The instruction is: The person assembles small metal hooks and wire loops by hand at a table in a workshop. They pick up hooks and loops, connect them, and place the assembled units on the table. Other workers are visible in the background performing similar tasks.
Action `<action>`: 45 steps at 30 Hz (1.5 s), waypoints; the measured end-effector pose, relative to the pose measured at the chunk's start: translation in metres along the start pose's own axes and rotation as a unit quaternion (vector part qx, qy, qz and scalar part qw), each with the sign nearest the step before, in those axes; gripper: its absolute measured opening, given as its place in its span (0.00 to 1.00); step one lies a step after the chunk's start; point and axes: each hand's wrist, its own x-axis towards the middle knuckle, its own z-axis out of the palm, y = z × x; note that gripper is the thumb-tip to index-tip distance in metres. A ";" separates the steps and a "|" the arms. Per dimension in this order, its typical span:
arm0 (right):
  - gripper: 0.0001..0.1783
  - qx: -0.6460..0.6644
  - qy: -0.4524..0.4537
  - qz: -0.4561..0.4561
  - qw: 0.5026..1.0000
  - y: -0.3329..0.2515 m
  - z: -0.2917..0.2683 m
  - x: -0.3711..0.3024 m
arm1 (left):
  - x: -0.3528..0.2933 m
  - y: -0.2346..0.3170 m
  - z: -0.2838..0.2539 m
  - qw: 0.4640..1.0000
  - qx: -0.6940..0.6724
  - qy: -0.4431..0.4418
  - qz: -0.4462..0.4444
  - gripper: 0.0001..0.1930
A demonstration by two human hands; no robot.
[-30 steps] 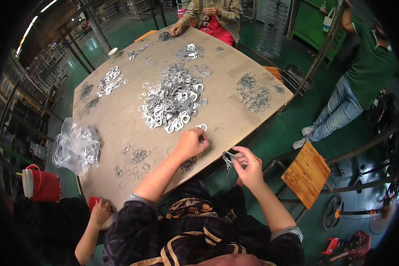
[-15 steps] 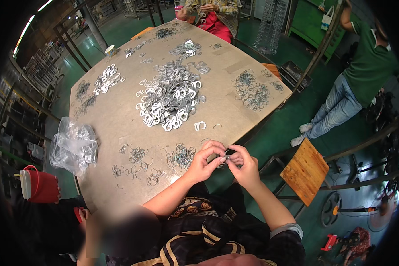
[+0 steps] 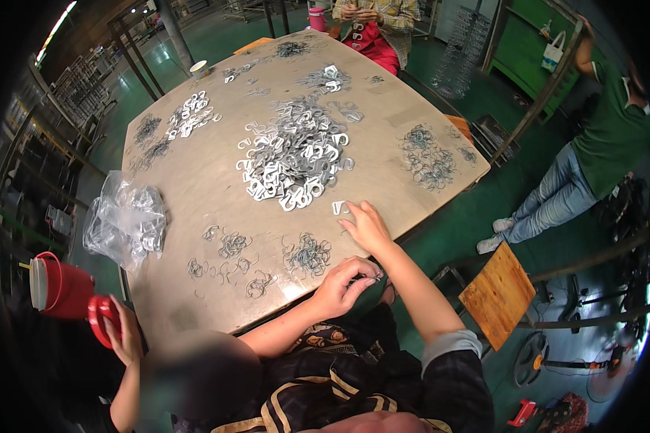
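At the table's near edge my left hand (image 3: 345, 287) is closed, its thumb and fingers pinching a small dark piece (image 3: 378, 277) too small to make out. My right hand (image 3: 370, 229) stretches forward over the tabletop with fingers apart. Its fingertips are beside a single pale hook-shaped piece (image 3: 339, 208); whether they touch it I cannot tell. Beyond lies a large heap of grey and white flat hooks (image 3: 296, 155). A tangle of thin wire clips (image 3: 307, 254) sits left of my hands, with more loose clips (image 3: 232, 245) further left.
A clear plastic bag (image 3: 126, 224) lies at the left edge of the table (image 3: 188, 169). At lower left a neighbour's hand (image 3: 126, 335) holds a red lid (image 3: 102, 321) near a red jug (image 3: 65, 287). A wooden stool (image 3: 498, 294) stands right. Two people are beyond.
My hands have parted: the right has moved forward to the lone hook, while the left stays near the table edge. The neighbour's hand has lifted the red lid into fuller view.
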 end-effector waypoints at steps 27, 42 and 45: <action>0.09 0.460 0.099 0.119 0.874 -0.044 -0.097 -0.102 | 0.000 -0.004 0.024 0.993 0.024 0.092 -0.068 0.05; 0.08 0.319 0.254 0.100 0.907 -0.052 -0.115 -0.137 | 0.051 -0.087 -0.023 0.855 0.515 -0.007 -0.056 0.07; 0.08 0.337 0.268 0.104 0.896 -0.048 -0.116 -0.144 | 0.060 -0.092 -0.014 0.789 0.605 -0.093 -0.055 0.06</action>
